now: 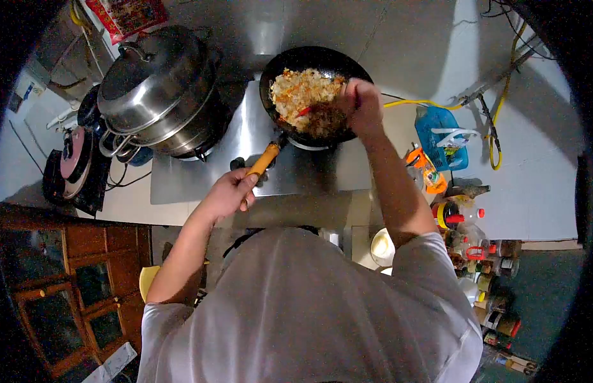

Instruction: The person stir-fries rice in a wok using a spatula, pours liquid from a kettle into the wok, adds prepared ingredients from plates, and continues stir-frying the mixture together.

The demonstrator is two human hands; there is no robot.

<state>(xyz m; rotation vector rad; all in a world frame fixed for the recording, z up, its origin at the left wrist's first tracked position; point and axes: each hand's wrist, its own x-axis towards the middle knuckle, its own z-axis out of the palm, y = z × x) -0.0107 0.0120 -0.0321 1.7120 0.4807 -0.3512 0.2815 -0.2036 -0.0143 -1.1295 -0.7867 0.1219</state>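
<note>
A dark wok (355,64) sits on the steel stove, with fried rice (299,89) in it, mixed with orange bits. My left hand (229,191) is wrapped around the wok's yellowish wooden handle (266,159). Above the right side of the wok is my right hand (365,108), its fingers closed. A bit of red shows at those fingers, but what they hold is too dark and blurred to make out. A small red piece (304,111) shows against the rice, left of the hand. Shadow covers the lower right part of the rice.
Left of the wok stands a large lidded steel steamer pot (162,96). A blue plastic basket (442,137) and an orange packet (427,169) lie to the right, near several bottles and jars (481,249). A white bowl (382,246) is by my right elbow.
</note>
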